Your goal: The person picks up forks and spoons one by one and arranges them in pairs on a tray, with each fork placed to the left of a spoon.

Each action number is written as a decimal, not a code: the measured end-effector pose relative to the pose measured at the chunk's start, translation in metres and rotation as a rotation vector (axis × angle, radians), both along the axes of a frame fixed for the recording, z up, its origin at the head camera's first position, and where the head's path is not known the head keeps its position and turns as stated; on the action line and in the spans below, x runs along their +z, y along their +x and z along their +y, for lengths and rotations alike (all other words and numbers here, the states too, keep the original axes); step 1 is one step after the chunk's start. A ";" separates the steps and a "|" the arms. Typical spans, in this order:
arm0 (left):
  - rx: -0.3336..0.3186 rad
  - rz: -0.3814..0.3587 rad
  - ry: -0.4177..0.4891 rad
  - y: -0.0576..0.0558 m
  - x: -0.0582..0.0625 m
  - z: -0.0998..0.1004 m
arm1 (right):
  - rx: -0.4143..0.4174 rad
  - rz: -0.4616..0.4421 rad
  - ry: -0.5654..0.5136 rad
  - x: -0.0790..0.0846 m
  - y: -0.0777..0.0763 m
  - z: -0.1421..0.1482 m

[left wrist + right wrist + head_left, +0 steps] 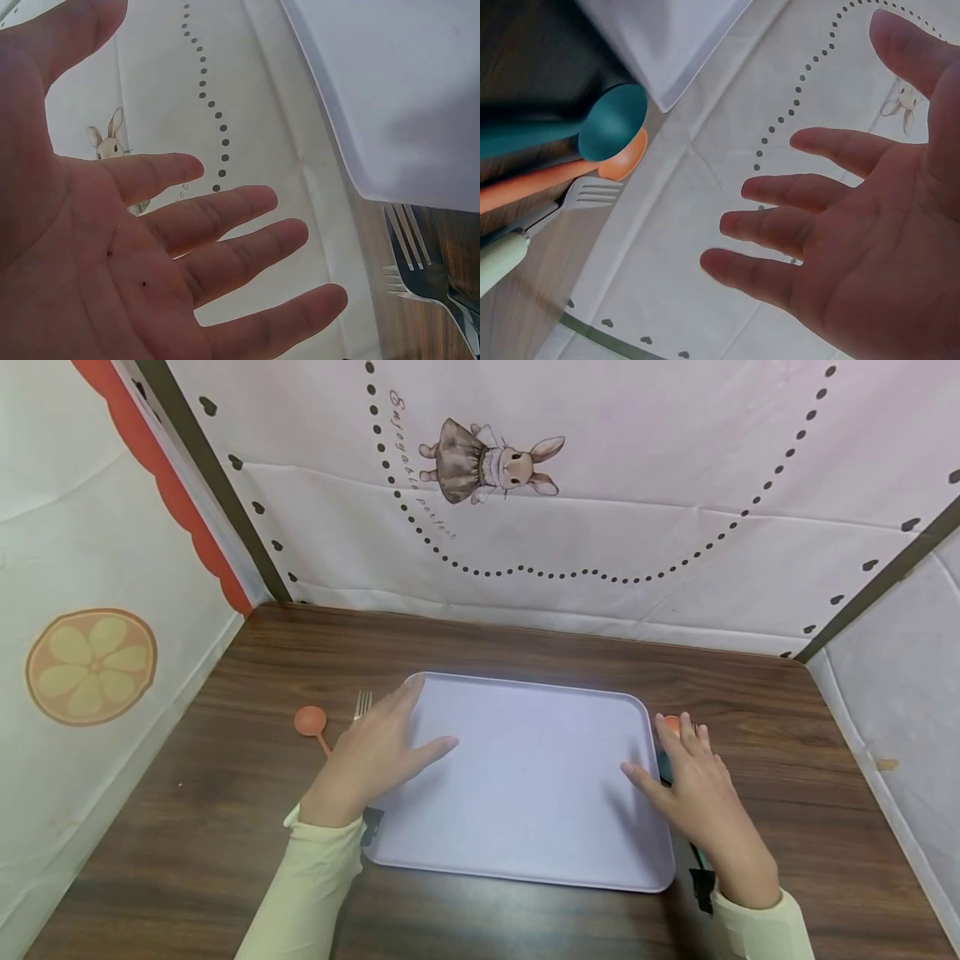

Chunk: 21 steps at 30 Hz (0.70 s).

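Note:
A pale lavender rectangular tray (525,777) lies on the table between my two hands. My left hand (375,752) hovers by the tray's left edge, fingers spread and holding nothing. A metal fork (363,703) and an orange spoon (310,721) lie beside it, partly hidden by the hand and wrist. At the tray's right edge my right hand (697,785) is held with fingers extended, also holding nothing. In the right wrist view, a teal spoon (615,124), an orange spoon (624,157) and a fork (592,195) with a pale green handle lie side by side.
The dark wood-grain table (180,785) carries everything. White printed fabric walls enclose it: a back wall (630,468) with a rabbit drawing (487,460), a left wall (75,793) with a citrus slice print (92,667), and a right wall (900,677).

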State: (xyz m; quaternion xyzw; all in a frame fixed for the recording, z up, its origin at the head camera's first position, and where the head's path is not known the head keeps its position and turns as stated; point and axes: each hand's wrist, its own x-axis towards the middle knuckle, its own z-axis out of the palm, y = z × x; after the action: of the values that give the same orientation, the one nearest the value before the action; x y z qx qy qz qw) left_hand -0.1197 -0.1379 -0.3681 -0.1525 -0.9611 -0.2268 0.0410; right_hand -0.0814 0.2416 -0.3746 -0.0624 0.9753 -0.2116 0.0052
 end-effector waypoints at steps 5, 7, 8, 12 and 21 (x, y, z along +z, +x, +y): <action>0.008 -0.018 -0.008 0.000 -0.001 -0.002 | -0.002 -0.012 0.020 -0.001 0.000 0.006; 0.013 -0.029 -0.008 0.000 -0.002 -0.002 | -0.002 -0.010 0.024 -0.001 0.000 0.009; 0.015 -0.034 -0.006 0.000 -0.002 -0.003 | -0.003 -0.016 0.020 -0.001 0.000 0.010; 0.021 -0.041 -0.004 0.000 -0.002 -0.004 | -0.002 -0.031 0.006 0.000 0.000 0.015; 0.028 -0.064 -0.025 -0.005 -0.007 -0.003 | -0.026 -0.058 0.014 -0.001 -0.003 0.026</action>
State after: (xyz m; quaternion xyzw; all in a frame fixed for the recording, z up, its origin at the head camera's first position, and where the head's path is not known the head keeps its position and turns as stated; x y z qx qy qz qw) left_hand -0.1245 -0.1409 -0.3751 -0.1324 -0.9667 -0.2187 0.0115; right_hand -0.0845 0.2680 -0.3754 -0.0436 0.9769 -0.2068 0.0313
